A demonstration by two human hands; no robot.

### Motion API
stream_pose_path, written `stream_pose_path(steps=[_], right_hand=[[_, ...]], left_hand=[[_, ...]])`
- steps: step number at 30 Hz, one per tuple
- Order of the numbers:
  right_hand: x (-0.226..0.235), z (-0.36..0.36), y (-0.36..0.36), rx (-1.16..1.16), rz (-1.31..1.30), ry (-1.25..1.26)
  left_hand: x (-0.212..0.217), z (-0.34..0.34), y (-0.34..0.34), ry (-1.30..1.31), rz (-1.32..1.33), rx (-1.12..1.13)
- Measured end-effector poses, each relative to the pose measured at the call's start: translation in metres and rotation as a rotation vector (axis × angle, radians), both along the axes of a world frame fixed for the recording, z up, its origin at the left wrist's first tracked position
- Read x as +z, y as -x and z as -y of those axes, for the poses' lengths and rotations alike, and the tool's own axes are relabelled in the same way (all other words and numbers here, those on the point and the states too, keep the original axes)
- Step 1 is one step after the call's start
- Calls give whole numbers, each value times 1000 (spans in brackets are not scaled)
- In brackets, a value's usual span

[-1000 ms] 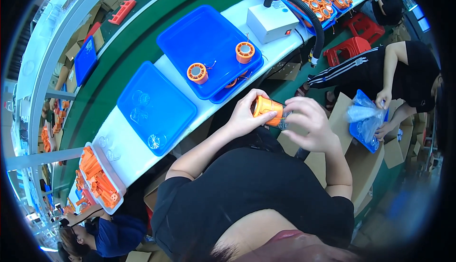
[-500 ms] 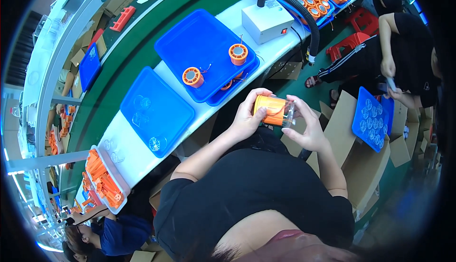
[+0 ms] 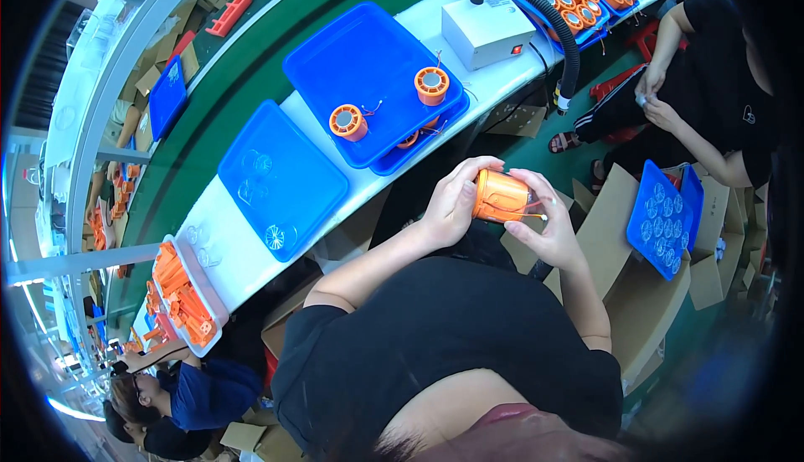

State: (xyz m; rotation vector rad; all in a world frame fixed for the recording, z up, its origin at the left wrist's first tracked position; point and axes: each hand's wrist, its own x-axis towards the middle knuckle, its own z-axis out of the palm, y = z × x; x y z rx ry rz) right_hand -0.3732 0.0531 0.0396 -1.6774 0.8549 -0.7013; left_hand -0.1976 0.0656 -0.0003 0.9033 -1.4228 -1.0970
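In front of my chest I hold an orange cylindrical housing (image 3: 497,192) with both hands. My left hand (image 3: 452,204) grips its left end, fingers over the top and thumb along the side. My right hand (image 3: 553,221) is closed round the right end. Thin wires with a small white connector (image 3: 542,217) hang out by my right fingers. Whether the clear cup is still at that end cannot be made out. Two similar orange parts, one at the left (image 3: 348,123) and one at the right (image 3: 432,85), stand in a blue tray (image 3: 347,51) on the bench.
A second blue tray (image 3: 293,185) holds a few clear round pieces. Beside it stands a bin (image 3: 219,315) of orange parts. A white box (image 3: 484,30) with a black hose (image 3: 569,56) sits farther along. At right, a blue tray (image 3: 643,240) of clear pieces rests on cardboard boxes; a co-worker sits beyond.
The housing has shifted slightly right and turned in my hands. The clear cup seen at its right end no longer shows plainly; wires and connector show there. The co-worker's hands have come together.
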Motion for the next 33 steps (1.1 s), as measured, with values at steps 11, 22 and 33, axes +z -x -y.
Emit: stream_pose_path(steps=[11, 22, 33], right_hand=[[1, 2, -4, 19, -14, 13], [1, 6, -9, 90, -169, 285], [-4, 10, -55, 99, -125, 533]], left_hand=[[0, -1, 2, 97, 32, 99], [-5, -3, -3, -9, -39, -7], [8, 2, -44, -18, -7, -50]])
